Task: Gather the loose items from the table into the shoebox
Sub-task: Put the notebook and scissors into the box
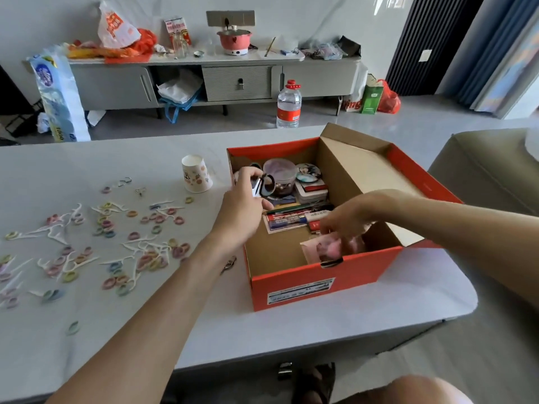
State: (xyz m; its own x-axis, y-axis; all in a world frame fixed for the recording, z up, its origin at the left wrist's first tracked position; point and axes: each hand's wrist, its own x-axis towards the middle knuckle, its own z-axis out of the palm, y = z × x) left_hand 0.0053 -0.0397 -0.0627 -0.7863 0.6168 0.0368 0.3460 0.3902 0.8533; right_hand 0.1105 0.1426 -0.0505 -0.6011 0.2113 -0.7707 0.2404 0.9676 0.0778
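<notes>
Two hands at shoebox point(320, 287): left hand point(242, 208) pinches scissors point(264, 185); right hand point(347, 220) blurred above pink packet point(320, 249), grip unclear.

Matt cardboard shoebox point(326, 282), orange outside, raw brown inside. Smooth pale worktop point(335, 325) with slight sheen. Printed paper cup point(197, 174). Clear plastic bottle point(288, 106).

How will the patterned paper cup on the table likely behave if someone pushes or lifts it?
The paper cup looks thin-walled, so it is probably light and easily crushed. It seems to stand wide end down, so a push likely slides it rather than tipping it.
</notes>
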